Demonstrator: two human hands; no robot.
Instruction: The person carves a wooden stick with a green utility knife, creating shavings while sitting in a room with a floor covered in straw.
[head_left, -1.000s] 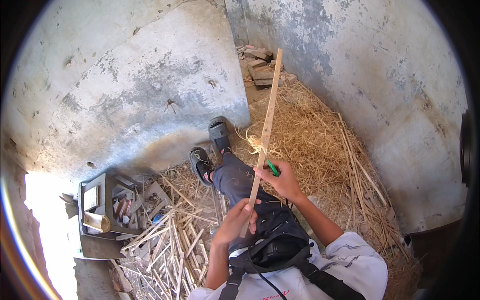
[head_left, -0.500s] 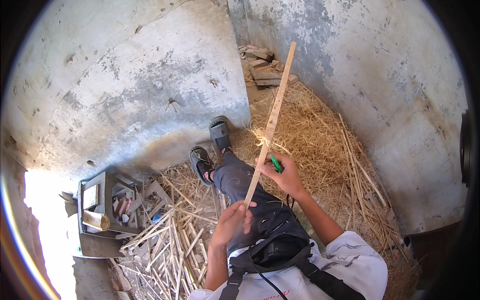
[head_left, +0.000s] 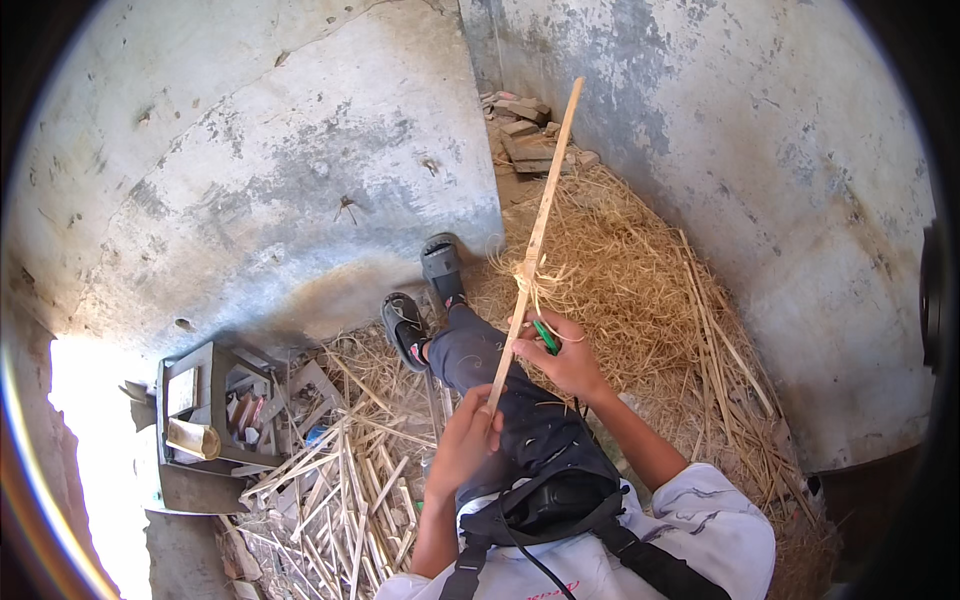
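Note:
A long, flat bamboo strip (head_left: 548,198) slants up and away over my legs. My left hand (head_left: 468,436) is closed round its near end, thumb and fingers pinching it. Farther up, my right hand (head_left: 566,358) is closed on a green-handled tool (head_left: 546,338); its fingers and thumb also press against the strip. Whatever blade the tool has is hidden by the hand and strip. Thin curled shavings (head_left: 537,285) cling to the strip just beyond my right hand, and one pale curl loops over its fingers.
Straw-like shavings (head_left: 630,290) are heaped on the floor ahead, with long sticks (head_left: 715,345) along the right wall. Cut strips (head_left: 345,500) lie scattered at left. A wooden stool frame (head_left: 215,415) lies on its side there. Broken bricks (head_left: 530,145) are piled in the far corner.
The strip's far end has swung slightly left, and the strip now shows a narrower face. My left hand has shifted up a little. The right hand still grips the green-handled tool.

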